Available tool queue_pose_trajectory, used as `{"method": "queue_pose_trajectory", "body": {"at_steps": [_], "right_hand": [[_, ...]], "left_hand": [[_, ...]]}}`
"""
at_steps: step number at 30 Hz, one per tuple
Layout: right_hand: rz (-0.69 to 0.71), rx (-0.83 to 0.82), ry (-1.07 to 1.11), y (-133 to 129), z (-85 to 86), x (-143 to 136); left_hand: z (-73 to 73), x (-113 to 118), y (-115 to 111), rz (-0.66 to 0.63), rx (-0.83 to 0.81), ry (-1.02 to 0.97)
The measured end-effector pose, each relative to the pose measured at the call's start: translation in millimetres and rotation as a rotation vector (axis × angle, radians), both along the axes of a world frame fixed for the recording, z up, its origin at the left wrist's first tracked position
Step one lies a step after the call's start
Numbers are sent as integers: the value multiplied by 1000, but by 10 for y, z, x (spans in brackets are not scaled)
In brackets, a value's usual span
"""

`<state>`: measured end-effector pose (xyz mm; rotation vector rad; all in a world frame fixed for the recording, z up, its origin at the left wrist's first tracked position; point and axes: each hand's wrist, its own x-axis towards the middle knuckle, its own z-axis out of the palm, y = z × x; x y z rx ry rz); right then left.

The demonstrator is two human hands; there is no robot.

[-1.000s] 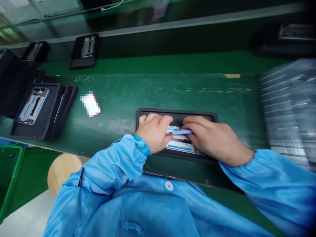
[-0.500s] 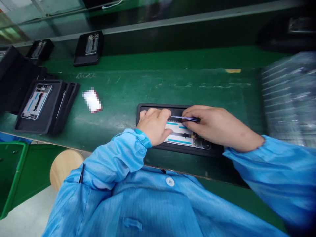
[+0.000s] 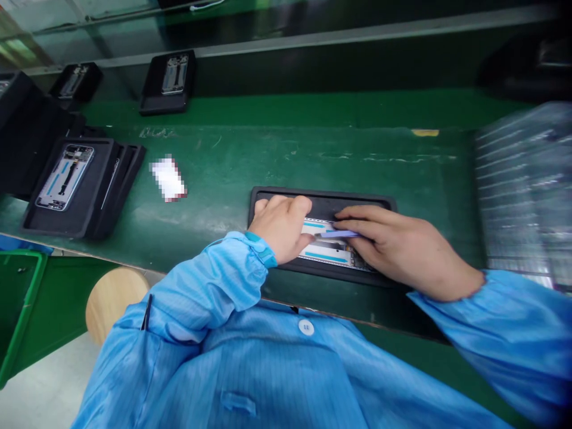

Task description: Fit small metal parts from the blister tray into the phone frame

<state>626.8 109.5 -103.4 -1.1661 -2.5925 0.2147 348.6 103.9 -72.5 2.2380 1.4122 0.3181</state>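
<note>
Pinched between the thumb and fingers of the right hand (image 3: pixel 393 247), a thin purple tool (image 3: pixel 338 234) lies nearly flat, its tip pointing left across an opened phone frame (image 3: pixel 328 250). That phone frame sits in a black tray (image 3: pixel 328 201) lying lengthwise on the green work surface (image 3: pixel 277 161), directly in front of the person. The left hand (image 3: pixel 280 227) rests curled over the tray's left end, fingers bent down onto the tray and the frame's edge, pressing rather than closing around anything. Blue strips show on the pale inner face of the frame between the two hands. Both arms wear light blue work sleeves (image 3: pixel 223 280), and the same blue coat fills the lower part of the view.

Farther left on the green surface, a second black tray (image 3: pixel 98 202) holds another phone frame (image 3: pixel 65 177), set at a slant, with a small white card (image 3: pixel 168 177) lying between it and the tray in hand. Two more black trays (image 3: pixel 167 83) with frames sit well apart behind, along the back of the line. At the far right, a stack of clear plastic trays (image 3: pixel 522 190) stands blurred beside the work. A round wooden stool top (image 3: pixel 117 295) shows below the bench edge at lower left, near a green bin (image 3: pixel 18 310).
</note>
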Motion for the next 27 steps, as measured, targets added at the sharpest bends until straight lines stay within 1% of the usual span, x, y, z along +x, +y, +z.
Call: {"method": "queue_pose_trajectory", "body": {"at_steps": [3, 5, 7, 9, 12, 16, 20, 22, 27], "right_hand": [[-13, 118, -66, -145, -58, 0], [-38, 151, -76, -202, -63, -36], [-72, 138, -72, -237, -50, -74], [-93, 90, -66, -254, -30, -91], [-87, 30, -25, -235, -12, -75], [-114, 24, 78, -124, -10, -58], [-77, 32, 38, -17, -18, -94], [-47, 79, 15, -2, -35, -112], [-20, 283, -25, -54, -76, -136]], "left_hand": [[19, 9, -3, 6, -2, 4], [29, 11, -6, 2, -4, 9], [31, 10, -10, 2, 1, 11], [22, 4, -14, 8, 10, 8], [-1, -5, -16, 10, 20, 3], [-11, -8, -11, 7, 25, 17], [15, -5, -7, 7, 16, 38], [34, -3, -8, 4, 8, 45], [76, 5, -15, 6, -15, 72]]}}
